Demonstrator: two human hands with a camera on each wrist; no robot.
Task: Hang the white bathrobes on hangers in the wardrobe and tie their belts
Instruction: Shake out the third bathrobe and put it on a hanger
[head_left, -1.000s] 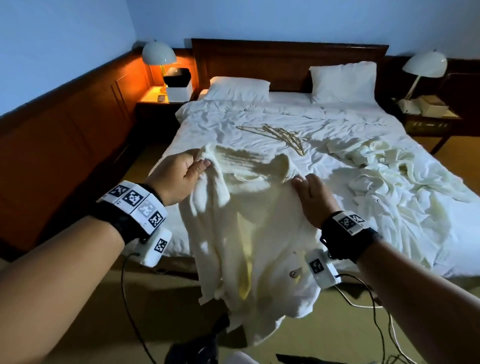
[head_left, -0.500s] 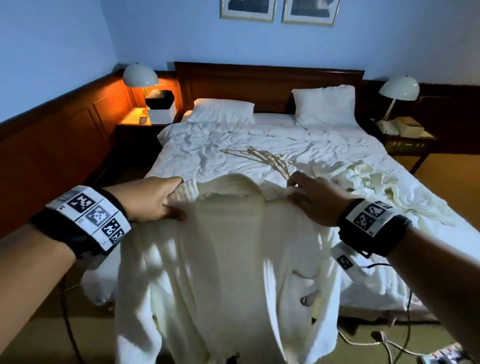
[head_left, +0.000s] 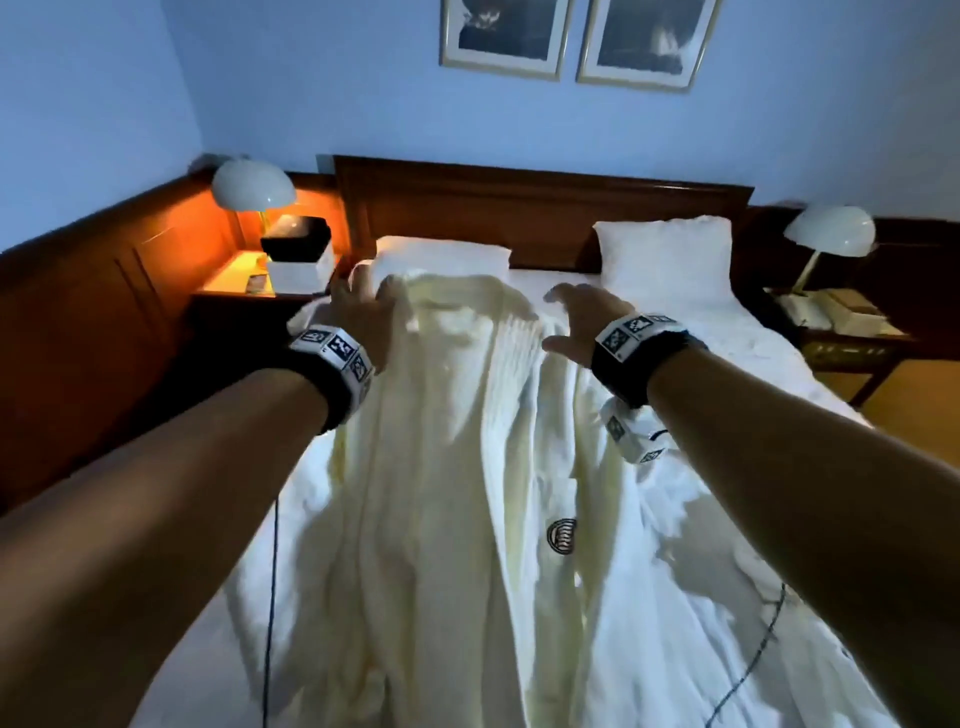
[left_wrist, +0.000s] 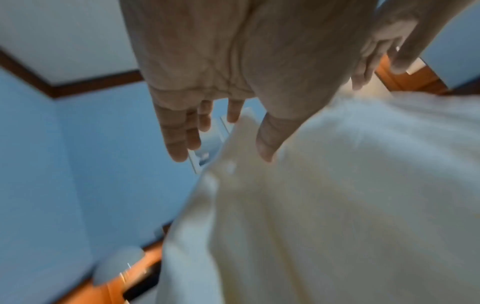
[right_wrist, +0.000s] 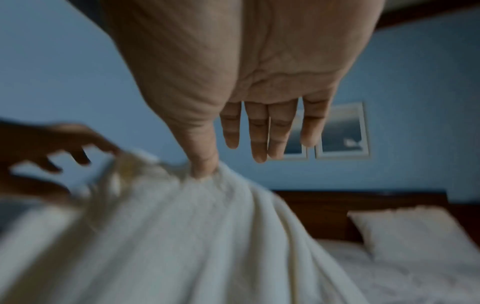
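Here the white bathrobe (head_left: 467, 467) lies lengthwise down the bed (head_left: 753, 395), likely spread flat for a hanger. The left hand (head_left: 358, 317) and right hand (head_left: 582, 322) hover spread-fingered at its collar, gripping nothing.

A cream-white terry bathrobe with a dark round emblem (head_left: 467, 467) lies lengthwise on the white-sheeted wooden bed (head_left: 779, 597), its collar end between the spread left hand (head_left: 358, 314) and right hand (head_left: 584, 327), fingers straight.
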